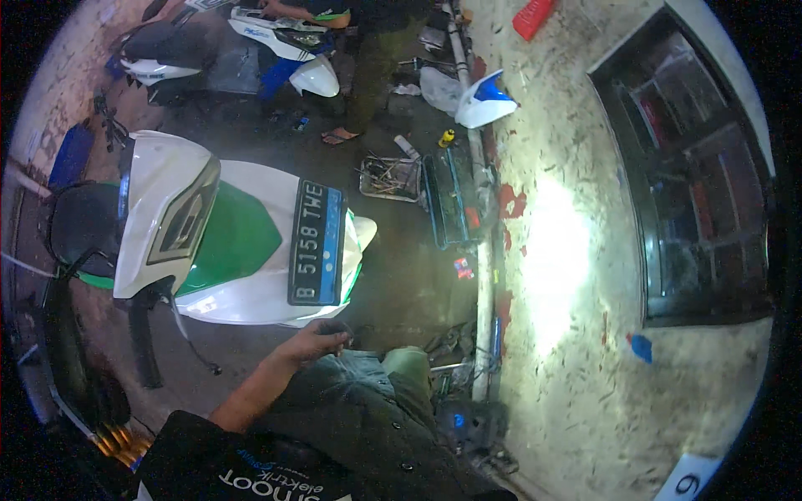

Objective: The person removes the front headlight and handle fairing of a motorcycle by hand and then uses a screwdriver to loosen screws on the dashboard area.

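Observation:
My left hand (pixel 322 341) is in front of my dark shirt and grey trousers, close to the near side of a white and green scooter (pixel 242 288). Its fingers are curled in. What they hold, if anything, is too small and dark to make out. A dark number plate (pixel 316 242) with a blue strip sits on the scooter's front, just beyond the hand. Farther left, the white headlamp cowl (pixel 150 217) and a black handlebar grip (pixel 144 346) stick out. My right hand does not show.
Beyond the scooter are a metal tray of tools (pixel 390 198), an open blue toolbox (pixel 451 200) and a yellow bottle (pixel 447 138). A second scooter (pixel 225 63) stands at the far left, with another person's arm (pixel 288 10) over it. A pale wall (pixel 551 150) runs along the right.

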`<state>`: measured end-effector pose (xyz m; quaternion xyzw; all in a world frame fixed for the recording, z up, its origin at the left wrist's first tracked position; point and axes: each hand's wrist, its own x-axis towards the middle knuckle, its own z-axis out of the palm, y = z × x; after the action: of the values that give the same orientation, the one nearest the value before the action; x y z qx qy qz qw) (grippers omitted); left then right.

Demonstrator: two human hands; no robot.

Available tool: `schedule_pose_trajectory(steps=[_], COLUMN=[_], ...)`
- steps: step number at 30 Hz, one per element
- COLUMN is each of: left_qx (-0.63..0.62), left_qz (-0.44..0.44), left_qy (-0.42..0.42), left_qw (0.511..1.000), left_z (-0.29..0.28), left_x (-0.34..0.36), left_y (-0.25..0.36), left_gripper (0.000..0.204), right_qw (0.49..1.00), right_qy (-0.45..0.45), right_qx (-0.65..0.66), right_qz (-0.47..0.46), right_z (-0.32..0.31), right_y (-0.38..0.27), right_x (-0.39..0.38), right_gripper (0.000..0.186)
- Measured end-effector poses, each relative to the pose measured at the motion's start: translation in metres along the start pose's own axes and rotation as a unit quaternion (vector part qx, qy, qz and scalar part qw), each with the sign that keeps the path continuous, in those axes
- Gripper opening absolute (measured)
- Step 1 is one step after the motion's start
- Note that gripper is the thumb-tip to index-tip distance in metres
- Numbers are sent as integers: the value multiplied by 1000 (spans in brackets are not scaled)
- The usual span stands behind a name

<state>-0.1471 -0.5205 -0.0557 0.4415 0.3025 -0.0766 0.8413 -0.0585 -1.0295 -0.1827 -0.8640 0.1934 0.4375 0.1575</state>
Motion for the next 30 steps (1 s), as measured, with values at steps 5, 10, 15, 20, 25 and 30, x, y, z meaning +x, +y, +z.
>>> schedule_pose_trajectory(steps=[5, 10, 15, 20, 25, 30], left_qx=[-143, -92, -45, 48, 88, 6], left_qz=[-2, -65, -78, -30, -88, -148], left_qy=[79, 273, 454, 476, 388, 402], left_qw=[987, 955, 886, 878, 913, 903], left_z=[26, 31, 36, 53, 26, 32], left_x=[57, 119, 133, 202, 337, 449], left_y=[0, -34, -66, -28, 47, 14], left_gripper=[20, 32, 28, 22, 38, 54], right_qw=[998, 972, 943, 914, 920, 880], right_qy=[-37, -108, -84, -214, -236, -211], right_qx=[-4, 60, 15, -24, -216, -334], right_qz=[-58, -198, -323, -343, -229, -264], right_z=[-59, -138, -193, -168, -79, 32], right_y=[-70, -238, -474, -581, -653, -748], right_x=[70, 158, 177, 272, 334, 378], right_gripper=[43, 28, 21, 12, 22, 36])
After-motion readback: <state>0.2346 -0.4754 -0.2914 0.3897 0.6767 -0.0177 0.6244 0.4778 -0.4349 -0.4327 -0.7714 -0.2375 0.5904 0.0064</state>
